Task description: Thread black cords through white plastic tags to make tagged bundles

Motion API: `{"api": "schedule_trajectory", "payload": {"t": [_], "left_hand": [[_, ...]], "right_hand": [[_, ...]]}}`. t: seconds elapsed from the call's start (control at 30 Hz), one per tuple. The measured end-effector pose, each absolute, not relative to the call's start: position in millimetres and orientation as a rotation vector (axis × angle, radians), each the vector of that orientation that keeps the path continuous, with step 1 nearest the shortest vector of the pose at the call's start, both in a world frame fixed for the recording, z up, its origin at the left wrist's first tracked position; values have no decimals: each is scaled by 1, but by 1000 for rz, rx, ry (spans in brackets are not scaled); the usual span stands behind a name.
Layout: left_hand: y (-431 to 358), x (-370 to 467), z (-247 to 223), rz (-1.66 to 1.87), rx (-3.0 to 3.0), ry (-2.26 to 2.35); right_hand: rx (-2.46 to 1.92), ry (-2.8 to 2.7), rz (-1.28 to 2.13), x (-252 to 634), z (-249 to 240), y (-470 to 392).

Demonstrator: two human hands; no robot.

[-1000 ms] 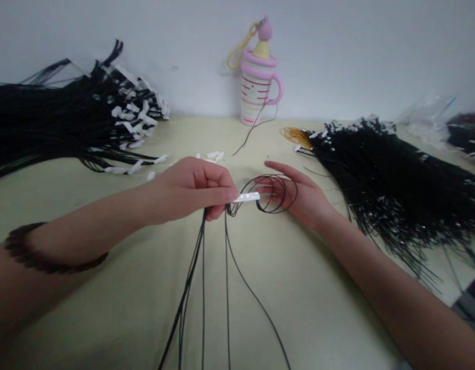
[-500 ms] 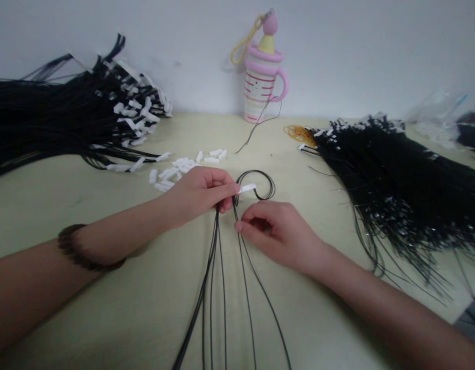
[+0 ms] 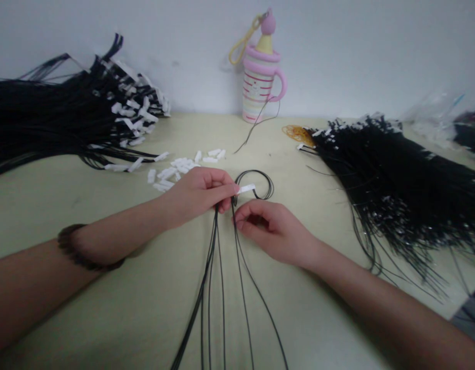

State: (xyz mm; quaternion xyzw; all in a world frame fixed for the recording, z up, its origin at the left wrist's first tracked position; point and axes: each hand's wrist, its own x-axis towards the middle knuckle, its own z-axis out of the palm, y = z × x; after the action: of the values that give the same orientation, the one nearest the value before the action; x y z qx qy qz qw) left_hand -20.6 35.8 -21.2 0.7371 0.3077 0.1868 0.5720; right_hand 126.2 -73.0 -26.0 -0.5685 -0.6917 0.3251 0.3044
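The left hand (image 3: 198,194) holds a small, flat white strip (image 3: 246,188) and a bundle of thin black cords (image 3: 200,295) pinched in its fingers, above the pale yellow-green table (image 3: 125,308). A round loop of black cord (image 3: 272,186) extends beyond the strip. The right hand (image 3: 278,234) is just below the loop, its fingers curled almost together at the hanging cords; whether they grip one, I cannot tell.

Whitish wall (image 3: 356,51) behind cream tabletop (image 3: 125,318)
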Motion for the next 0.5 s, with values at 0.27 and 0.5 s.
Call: {"api": "schedule_trajectory", "payload": {"t": [0.27, 0.5], "left_hand": [[36, -20, -22, 438, 1717, 706], [34, -20, -21, 434, 1711, 709]], "right_hand": [[-1545, -1789, 830, 123, -27, -73], [-1272, -1395, 1362, 121, -22, -71]]}}
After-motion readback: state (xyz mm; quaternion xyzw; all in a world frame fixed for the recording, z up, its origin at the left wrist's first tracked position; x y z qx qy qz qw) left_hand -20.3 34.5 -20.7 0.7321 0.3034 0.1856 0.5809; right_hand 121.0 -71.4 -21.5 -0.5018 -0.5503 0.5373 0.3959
